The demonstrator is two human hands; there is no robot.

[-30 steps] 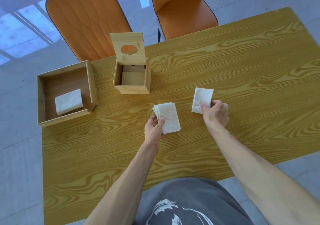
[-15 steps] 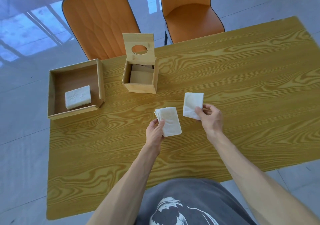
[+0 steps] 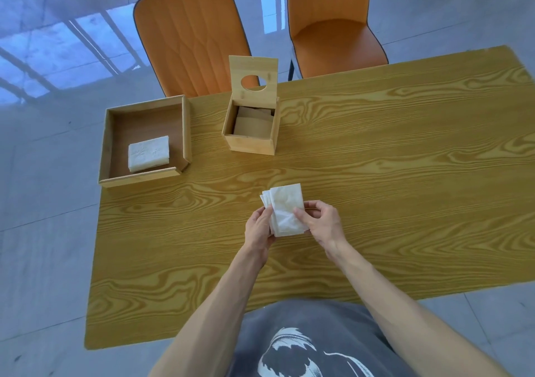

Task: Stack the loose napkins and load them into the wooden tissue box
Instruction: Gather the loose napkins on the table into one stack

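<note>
A small stack of white napkins is held just above the middle of the wooden table. My left hand grips its left edge and my right hand pinches its right side with thumb on top. The napkins fan out slightly at the upper left corner. Behind them stands the wooden tissue box, its lid with a round hole tipped up and open, brownish sheets visible inside.
A shallow wooden tray sits at the table's left rear with a folded white napkin pile inside. Two orange chairs stand behind the table's far edge. Grey tiled floor surrounds the table.
My right hand carried the single loose napkin leftward and laid it onto the stack in my left hand. Both hands now hold the one stack.
</note>
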